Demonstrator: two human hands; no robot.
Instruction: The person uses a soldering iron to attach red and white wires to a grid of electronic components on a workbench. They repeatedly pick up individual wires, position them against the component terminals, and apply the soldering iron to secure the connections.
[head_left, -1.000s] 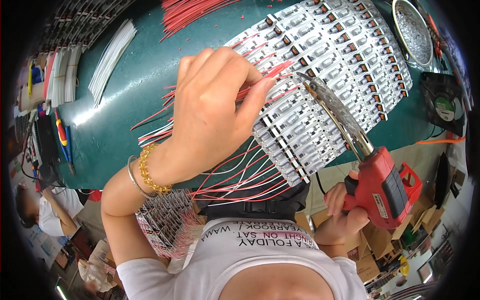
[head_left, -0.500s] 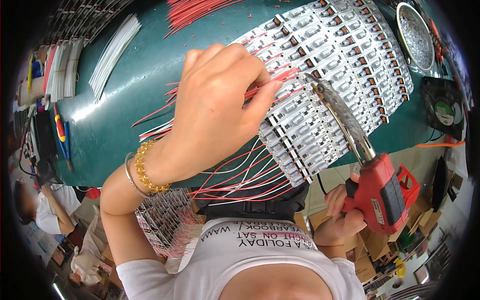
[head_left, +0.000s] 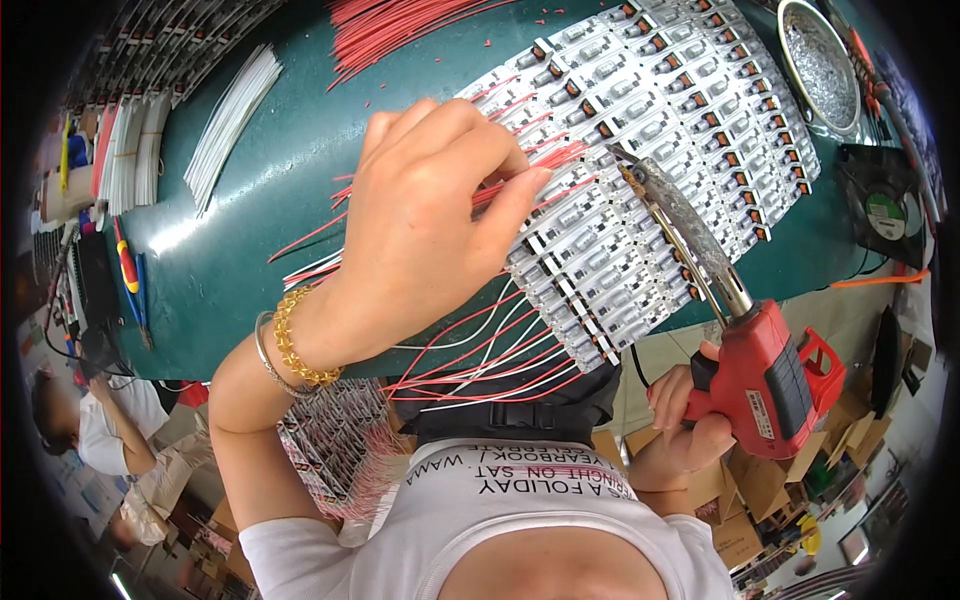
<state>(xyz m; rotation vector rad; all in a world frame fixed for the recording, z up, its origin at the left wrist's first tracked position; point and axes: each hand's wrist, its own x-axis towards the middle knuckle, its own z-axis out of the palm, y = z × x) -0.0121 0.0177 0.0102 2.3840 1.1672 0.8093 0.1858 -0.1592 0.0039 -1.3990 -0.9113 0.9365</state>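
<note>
Your left hand [head_left: 425, 205] is above the panel of small circuit boards [head_left: 640, 150], near its left side, and it is closed, with the thumb and the index finger pinching a bundle of thin red wires [head_left: 560, 153]. The tips of these wires point to the right, over the boards. Your right hand [head_left: 682, 438] is wrapped around the handle of a red and black pistol-shaped soldering tool [head_left: 770, 380], and the dark metal tip [head_left: 625, 160] is over the panel, just beside the ends of the wires; I cannot tell if it touches a board. The panel lies on the green table [head_left: 310, 110], in front of you and slightly to the right. Along its near edge, loose red and white wires [head_left: 480, 370] spread toward your waist. Farther on the table there is a pile of red wires [head_left: 400, 30], and to the left a bunch of white wires [head_left: 232, 125]. A screwdriver [head_left: 126, 265] lies at the far left, and a black fan [head_left: 880, 210] is at the right side.
</note>
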